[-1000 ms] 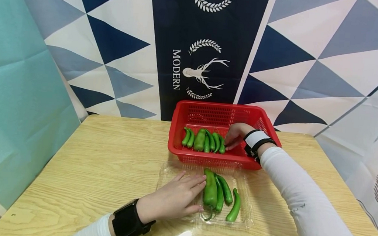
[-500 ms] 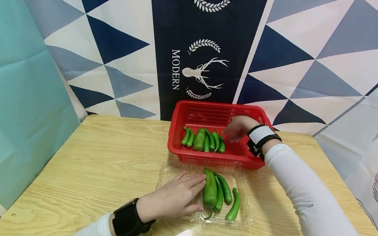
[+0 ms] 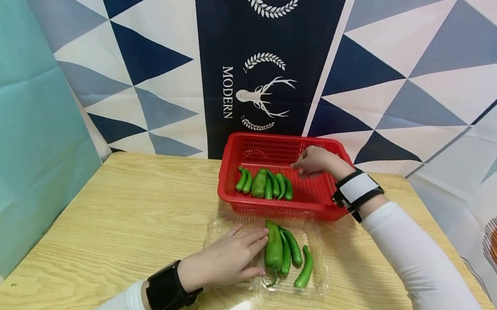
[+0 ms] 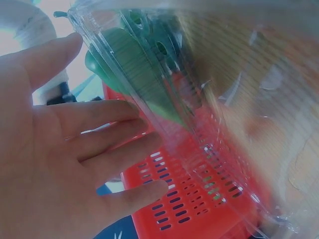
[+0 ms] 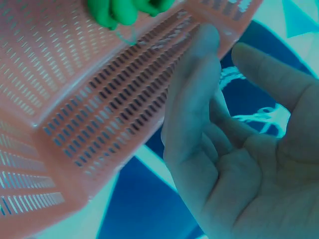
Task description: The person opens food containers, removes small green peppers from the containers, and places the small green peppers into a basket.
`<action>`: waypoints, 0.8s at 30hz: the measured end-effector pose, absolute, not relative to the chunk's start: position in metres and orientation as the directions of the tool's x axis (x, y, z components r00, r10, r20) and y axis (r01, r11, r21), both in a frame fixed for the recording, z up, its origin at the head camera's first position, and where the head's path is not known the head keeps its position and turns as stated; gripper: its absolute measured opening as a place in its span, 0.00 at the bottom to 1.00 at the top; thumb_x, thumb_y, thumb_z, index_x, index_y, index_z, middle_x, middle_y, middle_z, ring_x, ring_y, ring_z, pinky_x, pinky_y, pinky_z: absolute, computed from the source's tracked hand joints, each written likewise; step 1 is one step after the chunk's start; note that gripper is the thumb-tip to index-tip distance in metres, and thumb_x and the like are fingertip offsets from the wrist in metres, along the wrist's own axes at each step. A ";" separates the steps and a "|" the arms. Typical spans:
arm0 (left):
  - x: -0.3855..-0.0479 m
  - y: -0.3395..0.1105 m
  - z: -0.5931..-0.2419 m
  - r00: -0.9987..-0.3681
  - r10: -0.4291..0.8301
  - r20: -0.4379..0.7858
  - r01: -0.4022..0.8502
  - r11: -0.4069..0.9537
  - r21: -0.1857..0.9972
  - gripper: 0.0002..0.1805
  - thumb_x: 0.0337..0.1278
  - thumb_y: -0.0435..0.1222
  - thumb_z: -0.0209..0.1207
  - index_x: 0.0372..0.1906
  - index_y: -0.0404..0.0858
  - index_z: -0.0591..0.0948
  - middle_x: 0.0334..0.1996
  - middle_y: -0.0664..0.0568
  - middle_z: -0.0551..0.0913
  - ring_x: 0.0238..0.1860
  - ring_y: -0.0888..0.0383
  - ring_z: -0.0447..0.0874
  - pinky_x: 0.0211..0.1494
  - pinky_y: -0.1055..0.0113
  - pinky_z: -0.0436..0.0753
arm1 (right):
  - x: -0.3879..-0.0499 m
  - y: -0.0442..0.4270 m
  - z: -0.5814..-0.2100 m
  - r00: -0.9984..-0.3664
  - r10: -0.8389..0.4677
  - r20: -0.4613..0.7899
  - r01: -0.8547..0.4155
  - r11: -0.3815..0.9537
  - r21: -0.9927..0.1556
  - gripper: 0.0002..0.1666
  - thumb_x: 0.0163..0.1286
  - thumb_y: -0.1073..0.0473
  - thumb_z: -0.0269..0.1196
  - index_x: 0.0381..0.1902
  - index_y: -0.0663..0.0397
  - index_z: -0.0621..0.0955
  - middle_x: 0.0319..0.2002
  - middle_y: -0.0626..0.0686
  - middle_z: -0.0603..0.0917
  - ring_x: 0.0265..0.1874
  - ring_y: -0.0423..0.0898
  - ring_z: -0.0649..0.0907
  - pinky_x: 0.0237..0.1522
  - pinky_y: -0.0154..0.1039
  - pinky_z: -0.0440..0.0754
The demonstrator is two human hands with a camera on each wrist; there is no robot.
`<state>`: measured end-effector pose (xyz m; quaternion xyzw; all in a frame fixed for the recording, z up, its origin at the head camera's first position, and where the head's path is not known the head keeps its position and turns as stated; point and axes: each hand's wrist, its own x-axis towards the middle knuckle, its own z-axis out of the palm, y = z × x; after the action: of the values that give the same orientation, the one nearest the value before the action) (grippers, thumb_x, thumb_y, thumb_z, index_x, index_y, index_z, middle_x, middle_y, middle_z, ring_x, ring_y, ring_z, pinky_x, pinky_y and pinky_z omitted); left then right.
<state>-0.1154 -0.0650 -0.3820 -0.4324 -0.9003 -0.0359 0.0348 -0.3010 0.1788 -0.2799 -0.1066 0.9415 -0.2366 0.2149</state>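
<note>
Notes from beside the table
Peppers in two places: a row of green peppers point(image 3: 258, 184) on the floor of the red basket point(image 3: 279, 204), toward its front; four more in the clear box point(image 3: 317, 267) before it, a large pepper point(image 3: 273, 248), two slim ones beside it, and a lone slim pepper point(image 3: 304, 267) set apart
Left hand point(image 3: 222, 260): fingers straight, slightly spread, tips at the box beside the large pepper; cannot tell whether they touch it
Right hand point(image 3: 316, 161): over the basket, thumb and forefinger tips apart, other fingers curled in, nothing visible between
Step in hand, my reading: laying peppers side by side, one apparently just released. Best done by lifting well above the row before swinging away, lest the end pepper point(image 3: 288, 189) roll; left palm light but steady, as thin plastic would slide or dent
Against the earlier frames: right hand has risen from that end pepper, forearm swung outward; left hand and peppers look unchanged
</note>
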 end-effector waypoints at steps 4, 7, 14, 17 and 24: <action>-0.116 -0.065 -0.382 -0.623 0.777 0.093 0.782 0.623 0.034 0.37 0.64 0.59 0.47 0.68 0.37 0.68 0.69 0.47 0.65 0.69 0.52 0.65 0.70 0.48 0.64 | -0.282 0.179 -0.280 -0.927 -0.294 -0.231 -0.163 0.875 -0.457 0.19 0.68 0.52 0.59 0.20 0.56 0.79 0.17 0.47 0.79 0.20 0.39 0.76 0.28 0.32 0.76; -0.116 -0.065 -0.382 -0.623 0.777 0.092 0.782 0.623 0.036 0.37 0.64 0.59 0.48 0.67 0.37 0.68 0.69 0.47 0.65 0.69 0.52 0.65 0.70 0.48 0.64 | -0.266 0.179 -0.280 -0.944 -0.291 -0.157 -0.193 0.871 -0.452 0.19 0.68 0.50 0.59 0.21 0.55 0.78 0.17 0.49 0.78 0.21 0.42 0.75 0.28 0.34 0.72; -0.116 -0.066 -0.382 -0.625 0.776 0.090 0.780 0.624 0.036 0.37 0.64 0.59 0.47 0.68 0.37 0.67 0.70 0.47 0.65 0.69 0.52 0.64 0.70 0.48 0.64 | -0.233 0.180 -0.285 -0.945 -0.326 -0.014 -0.278 0.827 -0.488 0.17 0.68 0.49 0.60 0.28 0.57 0.79 0.16 0.48 0.76 0.19 0.44 0.72 0.23 0.35 0.69; -0.116 -0.066 -0.382 -0.622 0.778 0.091 0.783 0.622 0.032 0.37 0.64 0.59 0.47 0.68 0.37 0.67 0.70 0.47 0.65 0.69 0.52 0.64 0.69 0.48 0.65 | -0.221 0.181 -0.289 -0.941 -0.337 0.029 -0.306 0.813 -0.496 0.15 0.68 0.50 0.60 0.28 0.55 0.79 0.16 0.49 0.77 0.18 0.43 0.73 0.23 0.36 0.70; -0.116 -0.066 -0.383 -0.613 0.785 0.093 0.790 0.613 0.030 0.37 0.65 0.59 0.47 0.68 0.37 0.67 0.70 0.47 0.65 0.69 0.52 0.64 0.69 0.48 0.65 | -0.195 0.179 -0.303 -0.924 -0.372 0.088 -0.362 0.778 -0.513 0.10 0.66 0.53 0.62 0.29 0.53 0.81 0.20 0.50 0.81 0.18 0.42 0.77 0.24 0.36 0.74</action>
<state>-0.1161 -0.0655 -0.3826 -0.4387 -0.8973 -0.0338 0.0354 -0.1946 0.1789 -0.3026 -0.1946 0.9429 -0.2703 0.0089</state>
